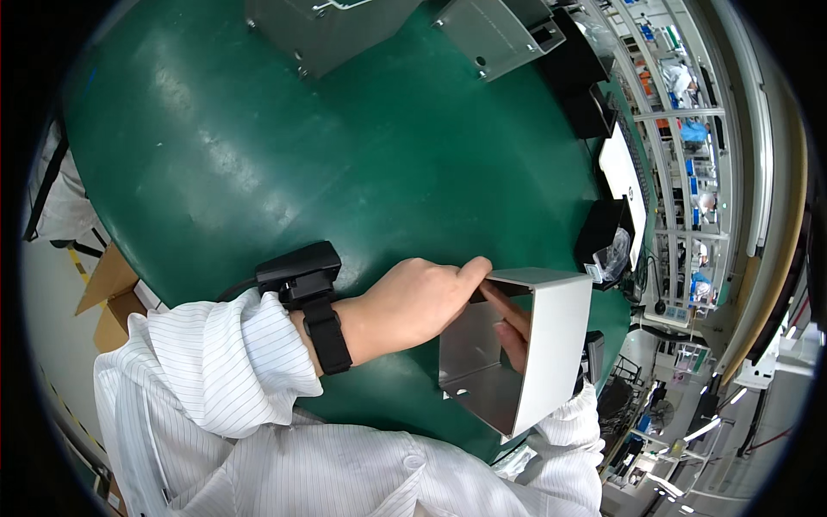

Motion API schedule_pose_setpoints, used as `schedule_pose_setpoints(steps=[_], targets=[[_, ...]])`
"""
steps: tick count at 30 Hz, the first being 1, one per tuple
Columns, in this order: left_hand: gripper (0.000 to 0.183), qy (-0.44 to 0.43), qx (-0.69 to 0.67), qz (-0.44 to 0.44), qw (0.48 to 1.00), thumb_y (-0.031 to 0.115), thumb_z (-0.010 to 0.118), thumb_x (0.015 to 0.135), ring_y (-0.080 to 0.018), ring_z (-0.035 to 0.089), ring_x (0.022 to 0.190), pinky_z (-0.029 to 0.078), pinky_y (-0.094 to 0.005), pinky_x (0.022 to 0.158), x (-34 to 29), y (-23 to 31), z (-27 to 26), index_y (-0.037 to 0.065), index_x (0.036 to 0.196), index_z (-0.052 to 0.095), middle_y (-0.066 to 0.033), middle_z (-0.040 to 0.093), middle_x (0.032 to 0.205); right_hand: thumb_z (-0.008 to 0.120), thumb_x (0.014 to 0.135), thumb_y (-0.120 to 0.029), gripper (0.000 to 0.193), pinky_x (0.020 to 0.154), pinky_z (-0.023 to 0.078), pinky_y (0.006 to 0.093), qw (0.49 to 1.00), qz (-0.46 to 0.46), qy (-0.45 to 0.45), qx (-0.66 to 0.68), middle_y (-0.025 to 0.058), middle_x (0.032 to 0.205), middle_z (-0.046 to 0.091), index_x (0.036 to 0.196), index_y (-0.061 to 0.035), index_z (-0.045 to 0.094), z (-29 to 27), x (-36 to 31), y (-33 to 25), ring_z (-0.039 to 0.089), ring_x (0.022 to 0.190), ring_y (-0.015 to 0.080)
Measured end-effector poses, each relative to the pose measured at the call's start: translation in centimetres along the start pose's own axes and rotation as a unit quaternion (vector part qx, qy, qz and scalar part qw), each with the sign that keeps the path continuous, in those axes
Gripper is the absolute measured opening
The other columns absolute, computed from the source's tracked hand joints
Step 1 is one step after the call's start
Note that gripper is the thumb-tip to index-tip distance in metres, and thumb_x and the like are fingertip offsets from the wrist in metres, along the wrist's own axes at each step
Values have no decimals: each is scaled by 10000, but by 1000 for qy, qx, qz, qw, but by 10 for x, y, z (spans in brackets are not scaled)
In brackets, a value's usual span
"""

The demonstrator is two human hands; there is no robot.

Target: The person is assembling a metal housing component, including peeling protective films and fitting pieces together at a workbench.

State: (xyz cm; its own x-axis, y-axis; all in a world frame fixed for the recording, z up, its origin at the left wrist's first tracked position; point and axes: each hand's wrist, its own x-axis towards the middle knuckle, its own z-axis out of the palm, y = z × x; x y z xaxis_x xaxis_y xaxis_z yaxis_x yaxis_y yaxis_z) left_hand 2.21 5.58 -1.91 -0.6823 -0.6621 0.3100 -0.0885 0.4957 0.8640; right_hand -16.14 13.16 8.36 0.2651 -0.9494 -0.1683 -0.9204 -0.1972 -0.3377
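Note:
A grey sheet-metal box (551, 358), open on the side that shows, is tilted in front of my body at the right. My left hand (422, 297) is closed, with thumb and forefinger pinching the box's upper left edge. The fingers of my right hand (513, 334) show inside the box against its inner walls. The rest of that hand is hidden behind the right wall, and it seems to hold the box there. A black strap with a black device (301, 271) is on my left wrist.
Two more grey metal housings (332, 34) (500, 39) stand at the far side of the green table (301, 155). Black bins (603, 237), one with clear plastic in it, and a white panel (620, 172) line the right edge. An open cardboard box (116, 293) is at the left.

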Motion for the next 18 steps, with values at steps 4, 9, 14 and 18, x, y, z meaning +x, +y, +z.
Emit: schedule_pose_setpoints(steps=[4, 9, 14, 18], targets=[[171, 25, 5, 30, 999, 20, 561, 828, -311, 653, 570, 510, -403, 485, 1, 1, -1, -22, 976, 486, -136, 599, 608, 447, 1030, -87, 400, 487, 361, 234, 816, 291, 81, 493, 23, 916, 663, 1419, -82, 540, 21, -42, 52, 405, 499, 52], [248, -10, -7, 15, 1000, 41, 587, 855, -307, 644, 589, 495, -412, 496, 4, -2, -1, -17, 1078, 495, -125, 600, 650, 493, 1032, -254, 415, 852, 558, 310, 527, 390, 87, 750, 136, 1260, 604, 1377, -24, 496, 9, -104, 113, 629, 1092, 195], [220, 11, 10, 26, 1000, 50, 563, 851, -287, 637, 559, 491, -397, 472, 2, -1, -1, -17, 1050, 496, -108, 586, 631, 437, 1043, -294, 414, 766, 507, 316, 832, 461, 44, 307, 97, 1109, 609, 1362, -41, 515, -16, -38, 45, 589, 947, 184], [238, 5, 23, 22, 999, 45, 568, 835, -279, 644, 559, 508, -382, 477, 0, -2, 2, -19, 1054, 500, -103, 585, 627, 409, 1058, -136, 364, 490, 315, 251, 627, 522, 302, 493, -6, 688, 527, 1384, -62, 552, 2, -11, -3, 388, 516, 60]])
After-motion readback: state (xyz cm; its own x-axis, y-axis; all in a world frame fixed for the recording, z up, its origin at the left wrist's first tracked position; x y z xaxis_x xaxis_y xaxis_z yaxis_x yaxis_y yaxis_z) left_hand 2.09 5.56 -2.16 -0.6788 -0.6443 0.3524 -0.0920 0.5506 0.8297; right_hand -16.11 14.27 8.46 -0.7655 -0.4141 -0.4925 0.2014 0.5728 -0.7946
